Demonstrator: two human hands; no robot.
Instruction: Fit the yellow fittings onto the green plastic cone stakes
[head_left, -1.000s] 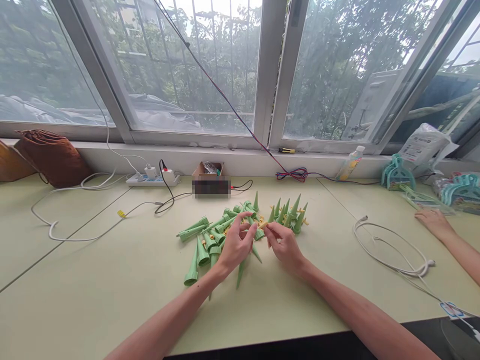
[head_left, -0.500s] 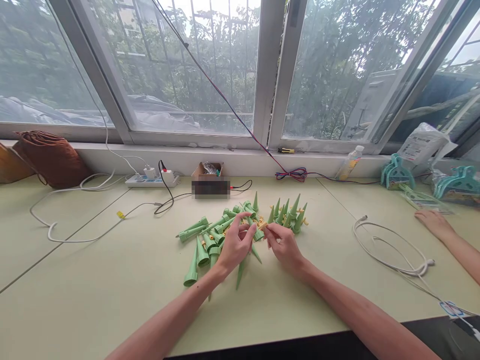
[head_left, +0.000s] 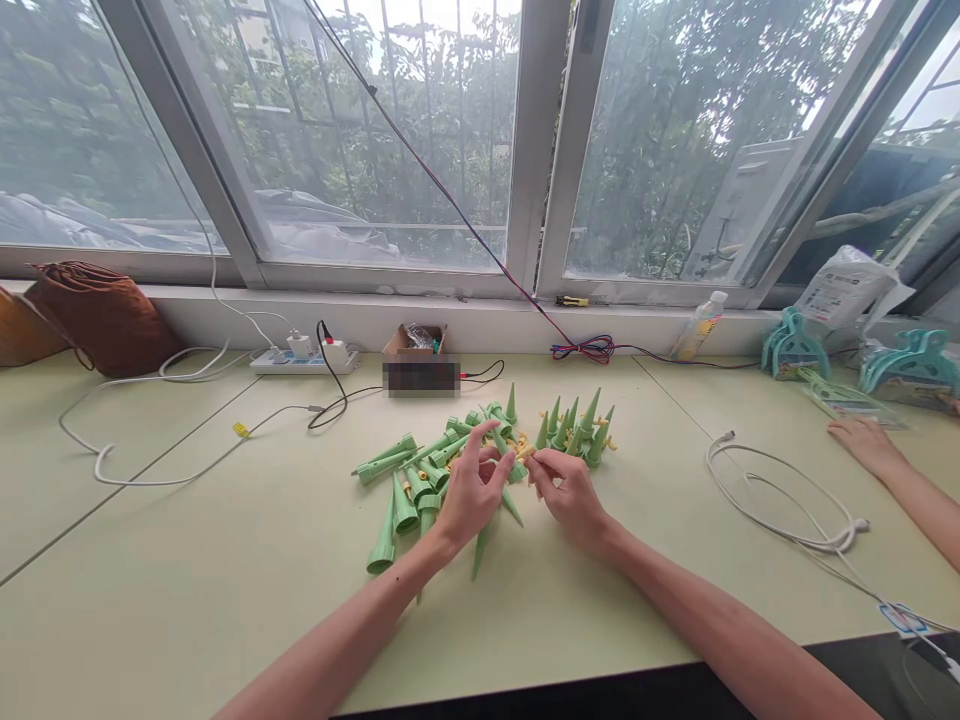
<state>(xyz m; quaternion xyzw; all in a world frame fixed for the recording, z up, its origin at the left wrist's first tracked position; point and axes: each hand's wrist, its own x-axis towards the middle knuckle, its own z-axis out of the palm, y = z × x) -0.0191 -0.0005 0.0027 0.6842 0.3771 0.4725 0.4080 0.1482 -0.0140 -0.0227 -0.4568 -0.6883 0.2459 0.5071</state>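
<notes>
A small yellow plastic fitting point(head_left: 526, 452) is pinched in the fingertips of the right hand point(head_left: 574, 492), just above the pale green table point(head_left: 225, 560). The left hand point(head_left: 469, 492), fingers curled, grips a green plastic cone spike point(head_left: 500, 440) that meets the fitting, over a loose pile of matching green spikes point(head_left: 401, 485).

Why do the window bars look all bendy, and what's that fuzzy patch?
Head view: the wide lens slants and bows the window frames; a pixelated patch hides the front of the box; daylight is soft, so the table shows hardly any shadows.
</notes>
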